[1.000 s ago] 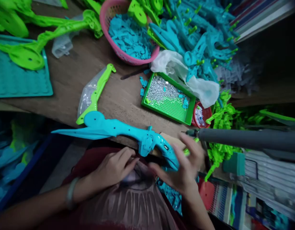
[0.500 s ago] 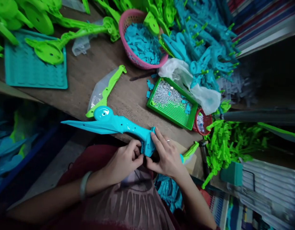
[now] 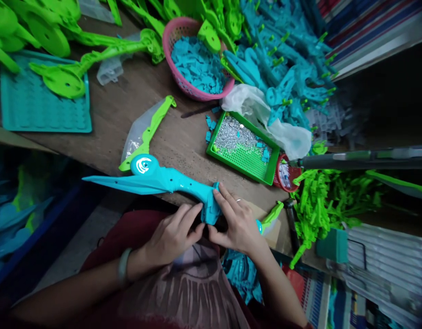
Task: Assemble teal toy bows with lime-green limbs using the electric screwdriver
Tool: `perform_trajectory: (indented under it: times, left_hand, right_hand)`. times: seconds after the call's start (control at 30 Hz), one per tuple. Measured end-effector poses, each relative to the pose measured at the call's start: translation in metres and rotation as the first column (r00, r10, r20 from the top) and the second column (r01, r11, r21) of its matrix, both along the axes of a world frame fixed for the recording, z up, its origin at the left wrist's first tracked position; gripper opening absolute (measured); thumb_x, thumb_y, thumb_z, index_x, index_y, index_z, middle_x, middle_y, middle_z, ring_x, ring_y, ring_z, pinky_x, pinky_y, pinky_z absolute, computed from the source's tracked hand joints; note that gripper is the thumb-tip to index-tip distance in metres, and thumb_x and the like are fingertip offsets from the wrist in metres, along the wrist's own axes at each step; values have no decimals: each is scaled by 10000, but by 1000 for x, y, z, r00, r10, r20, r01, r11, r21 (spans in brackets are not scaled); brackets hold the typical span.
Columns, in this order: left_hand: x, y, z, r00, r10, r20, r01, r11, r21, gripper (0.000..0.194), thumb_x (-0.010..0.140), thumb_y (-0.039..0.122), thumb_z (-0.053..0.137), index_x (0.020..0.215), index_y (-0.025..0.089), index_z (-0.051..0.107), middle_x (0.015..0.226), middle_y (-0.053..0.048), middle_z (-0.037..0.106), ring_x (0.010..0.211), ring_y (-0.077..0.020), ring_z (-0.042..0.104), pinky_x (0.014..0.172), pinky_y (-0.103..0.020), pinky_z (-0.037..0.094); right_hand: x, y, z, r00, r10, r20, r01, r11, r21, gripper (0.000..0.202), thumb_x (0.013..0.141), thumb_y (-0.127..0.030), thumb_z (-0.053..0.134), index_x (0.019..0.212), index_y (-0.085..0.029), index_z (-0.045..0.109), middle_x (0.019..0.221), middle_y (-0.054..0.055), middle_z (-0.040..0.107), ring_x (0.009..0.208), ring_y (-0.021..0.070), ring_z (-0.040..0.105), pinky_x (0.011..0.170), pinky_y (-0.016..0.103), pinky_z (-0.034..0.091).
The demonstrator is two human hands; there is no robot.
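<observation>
A long blue plastic part point(image 3: 188, 183), with a pointed blade and a round disc at its left, lies across the table's front edge. Its blocky right end is between my hands. My left hand point(image 3: 175, 230) pinches the lower left side of that end, thumb and fingers closed on it. From the right, my right hand point(image 3: 236, 221) grips the same end, fingers on top and thumb below. Behind the disc lies a green-edged part with a clear panel point(image 3: 147, 132).
A green tray of small metal pieces point(image 3: 243, 169) and a pink basket of blue pieces point(image 3: 170, 68) stand beyond. A small red basket point(image 3: 293, 185), a hammer point(image 3: 291, 219) and green parts point(image 3: 313, 205) are at right. A teal tray point(image 3: 46, 125) is at left.
My left fingers have straightened a little against the blue part's end. The view has shifted slightly, and the part remains in both hands.
</observation>
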State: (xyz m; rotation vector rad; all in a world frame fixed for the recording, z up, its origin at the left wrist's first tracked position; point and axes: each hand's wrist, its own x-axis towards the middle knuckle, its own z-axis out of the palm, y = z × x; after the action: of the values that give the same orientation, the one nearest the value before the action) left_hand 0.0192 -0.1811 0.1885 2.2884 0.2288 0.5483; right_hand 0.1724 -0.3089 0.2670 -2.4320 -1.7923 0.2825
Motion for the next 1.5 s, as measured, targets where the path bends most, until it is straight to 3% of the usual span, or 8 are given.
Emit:
perform_trajectory:
  times: [0.3,0.47,0.73,1.03,1.23,1.4,1.47,1.5]
  left_hand:
    - [6,12,10,1000,12,8,-14,962,272,332,933,249,558,1221,111,646,922,-93,669,755,-200,687,606,-288,554]
    - [6,23,6,994,-73,86,53,975,215,271,967,267,577,1181,121,657,946,-86,690,837,-188,692,723,-291,573]
    - [-1,20,0,997,-53,57,43,987,153,263,983,259,581,1197,116,637,980,-84,673,848,-178,690,737,-285,581]
    - [0,27,5,993,-23,114,-9,963,271,267,938,280,666,1153,122,664,984,-103,701,896,-226,682,799,-346,561]
    - [18,46,5,955,-285,80,218,859,463,400,989,237,559,1359,87,572,1475,-168,565,1428,-291,466,1181,-462,385]
    - [31,47,-8,844,-481,239,273,767,581,311,1006,152,467,1255,71,634,1401,-161,630,1386,-281,523,1164,-457,447]
    - [34,44,-10,810,-501,305,253,768,589,287,997,141,474,1197,51,660,1307,-164,692,1330,-283,580,1128,-441,497]
    - [34,43,-10,799,-505,326,245,768,591,282,991,130,477,1181,39,664,1271,-167,710,1308,-284,599,1109,-433,519]
  right_hand:
    - [1,-2,-2,1000,9,-23,-9,1000,2,759,828,-397,595,1472,-38,415,1505,294,478,1170,385,655,845,500,611]
    - [-1,-3,-1,1000,11,-12,-12,1000,-23,761,845,-396,621,1492,-57,403,1516,283,471,1172,390,661,866,512,616]
    - [-1,-4,3,999,45,0,-45,997,-59,704,916,-418,619,1473,-30,432,1535,309,426,1319,417,569,932,541,605]
    - [-13,-5,6,1000,-16,15,18,993,-121,727,964,-481,565,1529,-62,380,1592,292,341,1424,422,459,1004,574,566]
    - [-16,-10,-14,992,-114,-53,116,993,30,662,967,-427,585,1526,-120,408,1581,252,393,1426,390,466,1091,584,496]
    - [-13,-19,-15,954,-91,-287,140,978,156,642,924,-384,668,1482,-168,433,1548,211,464,1452,308,453,1135,542,471]
    - [0,-28,-4,912,-181,-368,286,924,255,466,925,-332,665,1362,-212,556,1466,158,565,1367,282,551,1108,522,495]
    - [12,-34,3,883,-280,-377,419,833,361,378,932,-303,644,1298,-221,600,1392,133,621,1301,269,602,1089,516,505]
